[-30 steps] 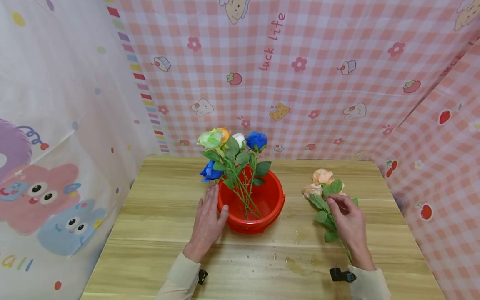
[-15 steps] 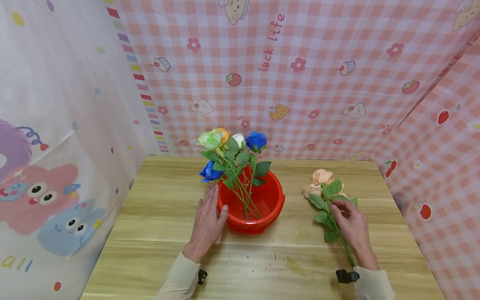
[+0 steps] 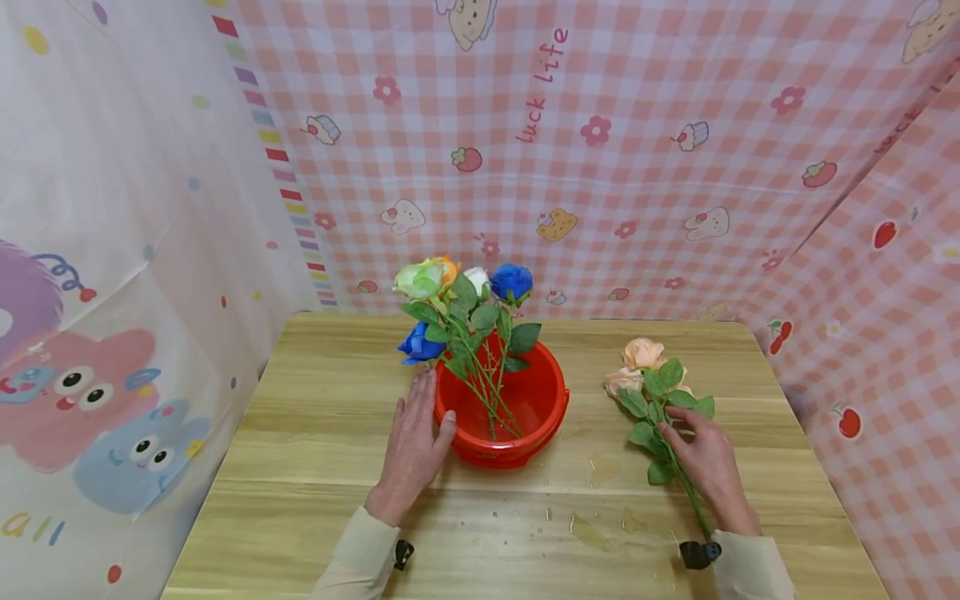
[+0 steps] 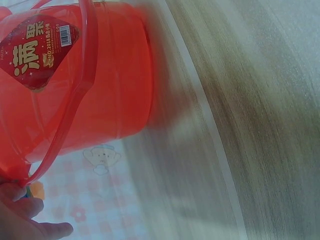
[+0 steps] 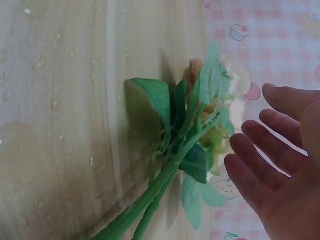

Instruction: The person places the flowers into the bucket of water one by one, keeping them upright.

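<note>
My left hand [image 3: 411,446], fingers fairly straight, rests against the left side of a red plastic bucket [image 3: 495,458]. Inside the bucket lean several artificial roses: two blue ones, including the blue rose [image 3: 512,282], a pale green rose [image 3: 420,279], a white rose [image 3: 477,280] and an orange one partly hidden. On the table to the right lies a bunch of peach roses [image 3: 643,352] with green stems [image 5: 165,182]. Over those stems is my right hand [image 3: 711,462]; in the right wrist view its fingers [image 5: 272,155] are spread and loosely bent, with nothing between them.
The wooden table [image 3: 322,500] has water drops and small puddles [image 3: 588,532] in front of the bucket. A label [image 4: 40,50] and a red carrying handle [image 4: 82,80] show on the bucket. Printed cloth [image 3: 555,100] hangs behind and at both sides.
My right hand has shifted slightly right and toward me along the peach rose stems. My left hand and the bucket have stayed in place.
</note>
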`<state>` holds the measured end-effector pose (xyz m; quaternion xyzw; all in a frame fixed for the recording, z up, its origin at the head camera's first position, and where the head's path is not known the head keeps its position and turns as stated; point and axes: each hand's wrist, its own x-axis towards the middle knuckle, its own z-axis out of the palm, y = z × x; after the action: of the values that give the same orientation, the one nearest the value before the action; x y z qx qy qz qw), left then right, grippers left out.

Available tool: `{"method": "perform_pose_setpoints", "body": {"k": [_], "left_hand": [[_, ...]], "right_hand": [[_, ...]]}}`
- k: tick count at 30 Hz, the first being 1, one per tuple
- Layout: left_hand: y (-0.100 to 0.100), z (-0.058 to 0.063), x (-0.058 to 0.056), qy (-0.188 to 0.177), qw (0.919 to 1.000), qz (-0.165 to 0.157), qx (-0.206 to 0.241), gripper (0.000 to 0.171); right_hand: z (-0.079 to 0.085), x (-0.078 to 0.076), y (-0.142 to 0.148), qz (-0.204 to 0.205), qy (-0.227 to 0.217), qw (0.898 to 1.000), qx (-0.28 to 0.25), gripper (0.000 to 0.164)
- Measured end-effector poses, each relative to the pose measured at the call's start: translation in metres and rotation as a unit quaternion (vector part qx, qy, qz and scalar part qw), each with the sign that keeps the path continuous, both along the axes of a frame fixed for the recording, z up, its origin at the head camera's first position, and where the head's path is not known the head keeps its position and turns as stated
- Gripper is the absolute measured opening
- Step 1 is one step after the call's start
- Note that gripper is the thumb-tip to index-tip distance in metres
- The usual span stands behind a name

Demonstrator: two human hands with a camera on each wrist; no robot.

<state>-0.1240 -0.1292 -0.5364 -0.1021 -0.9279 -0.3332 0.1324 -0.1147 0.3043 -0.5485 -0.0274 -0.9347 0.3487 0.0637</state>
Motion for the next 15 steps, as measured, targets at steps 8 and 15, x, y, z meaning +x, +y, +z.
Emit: {"method": "perform_pose_setpoints", "body": {"k": [8, 15], "left_hand": [[0.000, 0.001, 0.000, -0.007, 1.0000, 0.000, 0.000, 0.068], [0.001, 0.002, 0.001, -0.011, 0.9999, 0.001, -0.001, 0.068]], "right_hand": [[-0.006, -0.005, 0.006, 0.019, -0.015, 1.000, 0.015, 0.039], [-0.012, -0.010, 0.011, 0.030, -0.037, 0.998, 0.028, 0.040]]}}
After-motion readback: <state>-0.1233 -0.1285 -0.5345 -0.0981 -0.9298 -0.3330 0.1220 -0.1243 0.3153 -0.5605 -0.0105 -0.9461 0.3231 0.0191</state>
